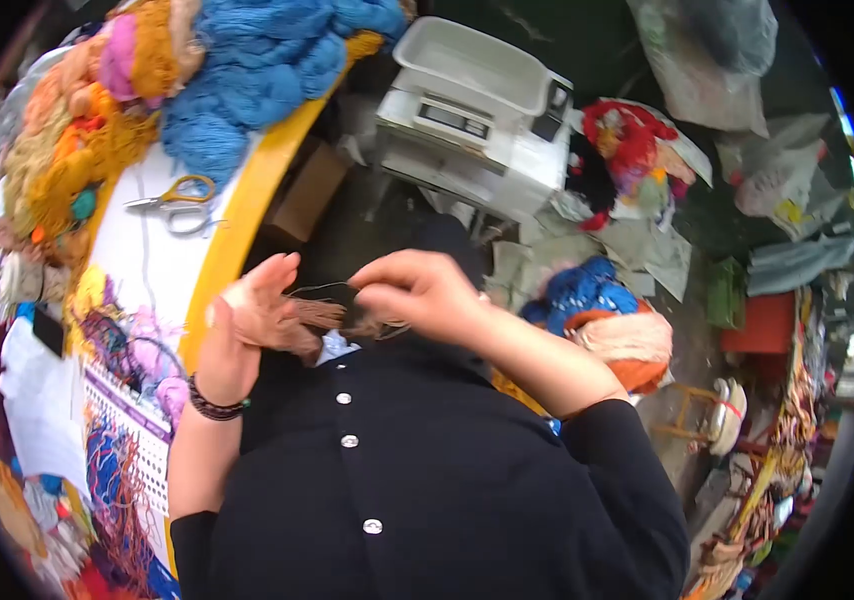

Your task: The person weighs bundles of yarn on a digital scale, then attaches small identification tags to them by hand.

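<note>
A bundle of brown yarn (pixel 315 314) lies across my left hand (pixel 247 315), its loose ends pointing to the right. Some fingers of that hand stretch upward, while the lower ones appear to hold the bundle. My right hand (pixel 422 290) is closed in a pinch just right of it, and a thin strand (pixel 327 288) runs from its fingertips toward the left hand. More brown fibre hangs below the right fingers; how it is gripped is partly hidden. Both hands are in front of my black shirt, above a small pale blue-white patch (pixel 336 347).
A yellow-edged table (pixel 222 265) on the left carries scissors (pixel 177 205), blue yarn (pixel 232 85), orange yarn (pixel 87 150) and a perforated white board (pixel 127 420). Ahead stands a white scale (pixel 472 120) with a tray. Yarn heaps (pixel 622 345) and plastic bags (pixel 712 60) are on the right.
</note>
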Action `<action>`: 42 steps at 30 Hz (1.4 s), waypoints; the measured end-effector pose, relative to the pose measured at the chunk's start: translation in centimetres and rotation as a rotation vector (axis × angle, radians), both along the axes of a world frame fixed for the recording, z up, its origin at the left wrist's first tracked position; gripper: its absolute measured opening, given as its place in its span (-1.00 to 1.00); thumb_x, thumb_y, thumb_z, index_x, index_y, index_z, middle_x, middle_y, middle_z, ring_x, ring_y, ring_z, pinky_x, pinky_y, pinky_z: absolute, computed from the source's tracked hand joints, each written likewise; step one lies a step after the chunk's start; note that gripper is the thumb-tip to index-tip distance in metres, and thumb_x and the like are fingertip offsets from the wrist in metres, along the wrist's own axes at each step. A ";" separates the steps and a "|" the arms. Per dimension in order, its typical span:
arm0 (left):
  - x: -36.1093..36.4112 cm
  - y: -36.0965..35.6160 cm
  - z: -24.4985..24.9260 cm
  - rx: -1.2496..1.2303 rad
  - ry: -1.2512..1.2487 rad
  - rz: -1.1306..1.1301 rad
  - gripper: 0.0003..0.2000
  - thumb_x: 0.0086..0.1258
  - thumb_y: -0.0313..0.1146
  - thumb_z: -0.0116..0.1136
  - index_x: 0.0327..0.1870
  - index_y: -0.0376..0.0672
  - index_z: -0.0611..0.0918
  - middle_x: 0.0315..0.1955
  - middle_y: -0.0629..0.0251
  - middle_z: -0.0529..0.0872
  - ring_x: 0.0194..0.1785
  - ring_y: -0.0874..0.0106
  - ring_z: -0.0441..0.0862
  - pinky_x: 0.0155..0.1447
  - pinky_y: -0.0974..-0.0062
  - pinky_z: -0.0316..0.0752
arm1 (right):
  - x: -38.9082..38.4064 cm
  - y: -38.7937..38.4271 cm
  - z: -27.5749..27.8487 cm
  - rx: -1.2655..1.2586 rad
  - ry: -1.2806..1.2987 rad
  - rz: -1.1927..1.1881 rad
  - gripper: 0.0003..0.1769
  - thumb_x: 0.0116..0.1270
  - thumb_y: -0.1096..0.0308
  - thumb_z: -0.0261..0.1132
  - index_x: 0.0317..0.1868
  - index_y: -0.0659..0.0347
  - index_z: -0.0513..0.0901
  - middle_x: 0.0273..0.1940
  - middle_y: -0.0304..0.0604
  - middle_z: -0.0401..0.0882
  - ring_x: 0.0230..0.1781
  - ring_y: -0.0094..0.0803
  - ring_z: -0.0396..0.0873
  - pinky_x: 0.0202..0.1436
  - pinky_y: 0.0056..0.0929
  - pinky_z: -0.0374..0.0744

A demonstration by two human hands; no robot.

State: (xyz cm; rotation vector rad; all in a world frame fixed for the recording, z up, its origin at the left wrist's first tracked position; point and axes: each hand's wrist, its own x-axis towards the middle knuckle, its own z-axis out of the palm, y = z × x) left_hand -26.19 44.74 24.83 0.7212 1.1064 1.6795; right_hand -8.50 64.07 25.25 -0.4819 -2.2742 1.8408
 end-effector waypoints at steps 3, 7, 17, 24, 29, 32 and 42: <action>0.5 0.7 3.7 0.072 0.347 0.038 -0.13 0.42 0.37 -0.39 0.35 -0.35 0.37 0.39 0.07 0.30 0.28 0.32 0.45 0.29 0.39 0.34 | -4.6 -4.0 3.4 -0.107 0.229 0.202 -0.60 0.34 0.43 0.30 0.16 0.35 0.53 0.06 -0.07 0.60 0.12 -0.46 0.53 0.16 -0.46 0.52; 0.3 0.1 5.7 -0.027 0.851 0.304 -0.19 0.49 0.27 -0.44 0.13 -0.42 0.57 0.30 -0.03 0.42 0.27 0.15 0.46 0.31 0.28 0.32 | -7.2 -6.3 4.4 -0.460 0.291 0.338 -0.67 0.38 0.43 0.26 0.10 0.39 0.53 -0.06 -0.15 0.61 -0.06 -0.57 0.52 -0.03 -0.55 0.52; 1.4 -0.9 5.4 -0.001 -0.145 0.341 -0.37 0.56 0.11 -0.28 0.17 -0.43 0.42 0.10 -0.12 0.57 0.17 0.21 0.57 0.31 0.32 0.40 | -6.7 -6.5 4.8 -0.530 0.261 0.090 -0.83 0.41 0.42 0.20 -0.20 0.41 0.59 -0.38 -0.31 0.55 -0.34 -0.66 0.48 -0.29 -0.57 0.50; 2.3 -0.1 5.1 0.044 0.063 0.254 -0.45 0.57 -0.02 -0.19 0.25 -0.42 0.39 0.16 0.02 0.54 0.22 0.32 0.52 0.31 0.39 0.36 | -6.9 -6.4 4.3 -0.503 0.229 0.039 -0.79 0.40 0.37 0.22 -0.28 0.38 0.62 -0.47 -0.35 0.55 -0.47 -0.69 0.47 -0.41 -0.62 0.47; 2.6 0.0 4.7 -0.019 0.314 0.323 -0.63 0.55 -0.24 -0.03 0.15 -0.38 0.51 0.05 0.09 0.63 0.09 0.41 0.58 0.22 0.45 0.43 | -6.8 -6.4 3.2 -0.399 0.207 0.032 -0.78 0.39 0.36 0.22 -0.34 0.38 0.59 -0.46 -0.33 0.56 -0.47 -0.71 0.47 -0.48 -0.61 0.44; 2.3 -0.1 4.0 -0.031 0.306 0.346 -0.72 0.52 -0.35 0.02 0.06 -0.38 0.57 -0.07 0.10 0.69 -0.03 0.44 0.62 0.12 0.49 0.48 | -6.7 -6.2 3.0 -0.518 0.196 0.036 -0.80 0.41 0.35 0.20 -0.29 0.35 0.57 -0.42 -0.31 0.58 -0.47 -0.67 0.49 -0.46 -0.60 0.46; -5.4 -6.8 5.7 0.525 -0.869 0.106 -0.89 0.54 -0.29 -0.06 -0.20 -0.07 0.48 -0.38 0.51 0.55 -0.54 0.70 0.36 -0.31 0.61 0.41 | -0.5 2.8 8.0 -0.872 0.238 0.162 -0.80 0.37 0.25 0.25 -0.27 0.21 0.51 -0.51 -0.36 0.40 -0.58 -0.60 0.38 -0.47 -0.59 0.45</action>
